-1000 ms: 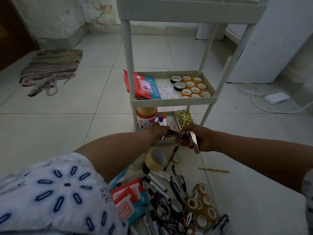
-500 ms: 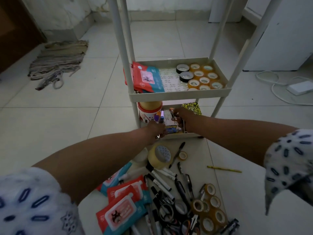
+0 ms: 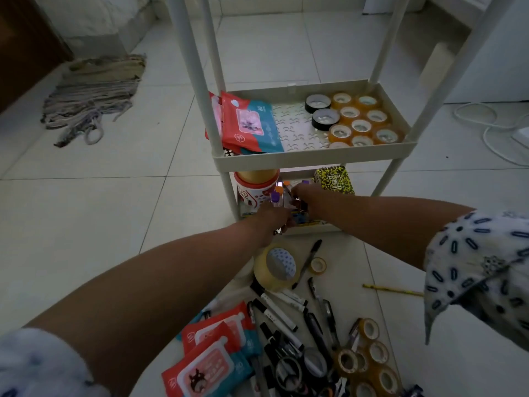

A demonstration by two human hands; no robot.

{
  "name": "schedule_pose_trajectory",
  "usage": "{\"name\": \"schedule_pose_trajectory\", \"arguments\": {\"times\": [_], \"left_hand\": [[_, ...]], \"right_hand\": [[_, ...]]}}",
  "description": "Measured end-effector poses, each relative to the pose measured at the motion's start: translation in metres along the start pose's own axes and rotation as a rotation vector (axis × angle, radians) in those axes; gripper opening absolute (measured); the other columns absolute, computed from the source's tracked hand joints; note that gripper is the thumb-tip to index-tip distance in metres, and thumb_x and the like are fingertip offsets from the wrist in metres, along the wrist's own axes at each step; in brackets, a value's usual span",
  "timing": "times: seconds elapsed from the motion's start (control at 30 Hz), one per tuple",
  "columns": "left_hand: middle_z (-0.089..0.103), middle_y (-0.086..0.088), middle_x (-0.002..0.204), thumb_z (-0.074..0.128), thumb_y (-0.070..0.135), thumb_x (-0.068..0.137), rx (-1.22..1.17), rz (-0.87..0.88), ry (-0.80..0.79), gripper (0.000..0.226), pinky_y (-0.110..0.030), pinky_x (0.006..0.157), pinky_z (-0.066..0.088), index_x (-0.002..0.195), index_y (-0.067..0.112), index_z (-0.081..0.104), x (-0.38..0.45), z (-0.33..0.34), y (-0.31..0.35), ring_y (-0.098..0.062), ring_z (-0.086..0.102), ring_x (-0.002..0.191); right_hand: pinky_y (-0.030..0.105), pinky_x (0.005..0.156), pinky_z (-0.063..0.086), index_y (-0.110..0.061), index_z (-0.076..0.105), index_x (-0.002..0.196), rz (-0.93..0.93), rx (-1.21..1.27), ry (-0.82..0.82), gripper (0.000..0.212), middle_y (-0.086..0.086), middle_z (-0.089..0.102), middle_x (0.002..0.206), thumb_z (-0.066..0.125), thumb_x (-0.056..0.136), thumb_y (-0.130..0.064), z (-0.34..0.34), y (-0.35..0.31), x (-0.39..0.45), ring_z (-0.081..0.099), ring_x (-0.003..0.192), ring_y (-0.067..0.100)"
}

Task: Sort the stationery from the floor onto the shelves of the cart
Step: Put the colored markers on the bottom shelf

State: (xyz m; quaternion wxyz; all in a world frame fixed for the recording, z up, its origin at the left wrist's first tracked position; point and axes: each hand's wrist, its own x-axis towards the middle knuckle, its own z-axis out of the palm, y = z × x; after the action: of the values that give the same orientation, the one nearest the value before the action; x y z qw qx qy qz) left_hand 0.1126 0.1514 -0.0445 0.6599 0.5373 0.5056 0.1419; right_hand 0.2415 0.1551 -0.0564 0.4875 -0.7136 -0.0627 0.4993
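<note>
Step in hand: placing small stationery on the cart's bottom shelf, among glue sticks.

Left hand: arm extended, at the shelf's front edge; grip curled round a small metal item, kind not clear.

Right hand: reaching inside the shelf; grip hidden, cannot tell.

Middle shelf: wet-wipe packs, tape rolls.

Floor pile: markers, tape, wipes, unsorted.

Next: release, withdraw, fetch more.
</note>
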Motion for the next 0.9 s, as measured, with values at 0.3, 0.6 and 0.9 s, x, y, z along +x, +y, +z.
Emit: {"name": "schedule_pose_trajectory", "arguments": {"times": [0.3, 0.6, 0.9], "left_hand": [[0.065, -0.008, 0.075, 0.06, 0.013, 0.097, -0.025, 0.016, 0.009, 0.015, -0.026, 0.049, 0.039, 0.083, 0.017, 0.06, 0.005, -0.002, -0.004, -0.013, 0.064, 0.057], [0.066, -0.014, 0.079, 0.057, 0.014, 0.099, 0.014, -0.023, 0.011, 0.009, -0.025, 0.046, 0.037, 0.091, 0.01, 0.059, 0.003, -0.009, -0.005, -0.019, 0.062, 0.067], [0.064, -0.012, 0.085, 0.054, 0.011, 0.101, 0.047, -0.012, -0.009, 0.018, -0.019, 0.04, 0.037, 0.117, 0.004, 0.052, -0.002, -0.019, -0.004, -0.007, 0.063, 0.053]], "right_hand": [[0.046, 0.096, 0.055, -0.009, 0.053, 0.103, -0.064, -0.097, 0.117, 0.017, 0.018, 0.064, 0.112, 0.056, 0.089, -0.018, 0.015, 0.007, 0.02, 0.066, 0.105, 0.032], [0.047, 0.089, 0.057, 0.001, 0.057, 0.117, -0.033, -0.295, 0.096, 0.041, 0.02, 0.065, 0.112, 0.069, 0.08, -0.01, 0.006, 0.009, 0.013, 0.067, 0.103, 0.032], [0.041, 0.086, 0.058, -0.001, 0.053, 0.093, -0.068, -0.378, 0.062, 0.03, 0.017, 0.068, 0.091, 0.076, 0.08, -0.015, 0.002, 0.007, 0.014, 0.065, 0.081, 0.026]]}}
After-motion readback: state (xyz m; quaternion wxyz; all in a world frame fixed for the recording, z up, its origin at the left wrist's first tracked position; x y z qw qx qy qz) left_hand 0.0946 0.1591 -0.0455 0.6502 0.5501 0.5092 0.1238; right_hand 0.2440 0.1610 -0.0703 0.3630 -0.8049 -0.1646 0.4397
